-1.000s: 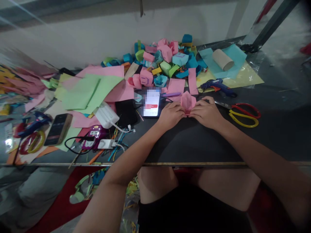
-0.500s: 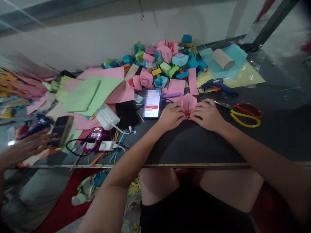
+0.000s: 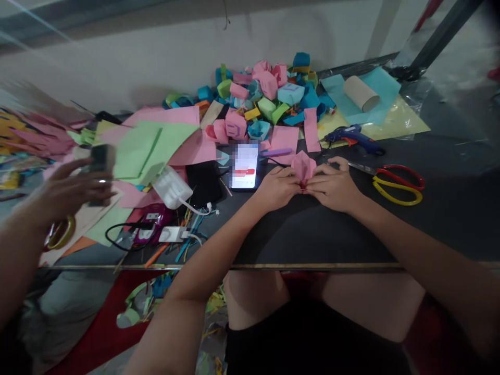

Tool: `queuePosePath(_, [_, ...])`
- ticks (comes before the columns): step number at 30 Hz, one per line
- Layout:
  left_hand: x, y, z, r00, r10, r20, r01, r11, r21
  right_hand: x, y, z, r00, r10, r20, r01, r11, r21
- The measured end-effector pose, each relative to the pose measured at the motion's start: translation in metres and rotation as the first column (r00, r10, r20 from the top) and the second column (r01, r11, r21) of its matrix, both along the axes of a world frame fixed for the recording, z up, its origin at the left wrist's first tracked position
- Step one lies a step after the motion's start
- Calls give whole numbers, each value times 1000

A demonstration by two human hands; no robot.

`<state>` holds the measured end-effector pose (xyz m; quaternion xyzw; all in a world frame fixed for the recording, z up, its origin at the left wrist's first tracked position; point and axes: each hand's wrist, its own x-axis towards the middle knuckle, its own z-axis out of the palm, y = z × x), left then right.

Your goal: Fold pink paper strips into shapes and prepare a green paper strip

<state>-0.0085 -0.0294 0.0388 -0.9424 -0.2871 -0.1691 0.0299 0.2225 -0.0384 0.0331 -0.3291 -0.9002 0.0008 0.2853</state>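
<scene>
Both of my hands meet at a small folded pink paper piece (image 3: 303, 165) above the dark tabletop. My left hand (image 3: 279, 188) pinches its near left edge, and my right hand (image 3: 332, 186) pinches the near right edge. The paper stands up beyond my fingertips, with its folds opening away from me; its lower edge is partly hidden by the fingers. A lit phone (image 3: 245, 165) lies just left of my left hand, beside a purple pen (image 3: 276, 153). Scissors (image 3: 398, 182) with red and yellow handles lie right of my right hand.
Behind my hands is a heap of folded coloured paper boxes (image 3: 269, 86). A blue glue gun (image 3: 353, 138) and a cardboard tube (image 3: 361, 94) are at the back right. Green sheets (image 3: 144, 151), a white charger (image 3: 172, 188) and a co-worker's hand (image 3: 74, 190) holding a phone are left.
The co-worker's hand has lifted the dark phone off the table, uncovering yellow-handled scissors. My hands stay on the pink paper, which looks more closed at its near edge.
</scene>
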Motion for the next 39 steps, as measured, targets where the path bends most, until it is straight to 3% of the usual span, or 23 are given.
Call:
queuePosePath(11, [-6, 1, -3, 1000, 12, 28, -13, 1000, 12, 5, -1, 3, 993, -113, -19, 112, 992, -55])
queuePosePath(18, [-2, -1, -2, 998, 9, 57, -9, 1000, -10, 5, 1, 1, 997, -74, 23, 75, 997, -33])
queuePosePath(25, [1, -2, -6, 996, 8, 93, -13, 998, 55, 0, 2, 0, 997, -62, -52, 58, 996, -73])
queuePosePath(39, [1, -2, -10, 994, 2, 105, -17, 990, 140, 0, 2, 1, 997, -54, -52, 51, 997, -63])
